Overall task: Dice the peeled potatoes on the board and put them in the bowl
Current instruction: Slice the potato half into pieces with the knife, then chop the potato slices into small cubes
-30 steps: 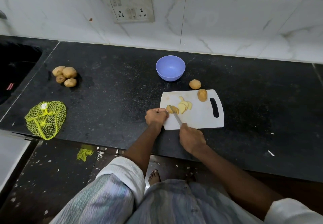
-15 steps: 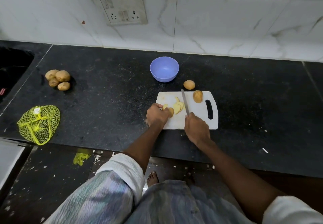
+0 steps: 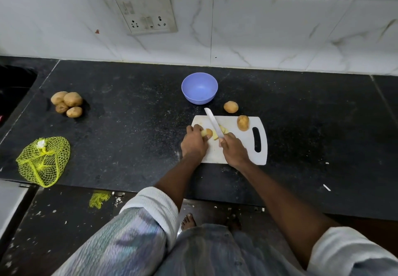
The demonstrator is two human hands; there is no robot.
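I look down from the head camera at a black stone tabletop (image 3: 133,137) against a white marble-patterned wall. Both forearms reach forward from the bottom of the view and meet over a white cutting board (image 3: 243,148), its handle slot at the right end.

My left hand (image 3: 193,143) rests at the board's left edge, fingers curled over a partly cut potato (image 3: 207,133) and pinning it to the board. My right hand (image 3: 233,148) is closed around the handle of a knife (image 3: 213,124); the pale blade angles up and to the left, away from me, with its tip near the board's far edge. The blade lies across a few pale yellow slices (image 3: 221,130) just right of the held piece. I cannot tell whether the edge touches them.

A whole potato (image 3: 243,122) stands on the board near the slot, and another potato (image 3: 230,107) lies on the tabletop just beyond the board. A lavender bowl (image 3: 199,91) sits past the board's far left corner.

Far to the left, four unpeeled potatoes (image 3: 67,104) lie in a cluster, and a yellow net bag (image 3: 43,161) lies near the front edge. A switch and socket panel (image 3: 144,12) is on the wall; I can read no writing on it.
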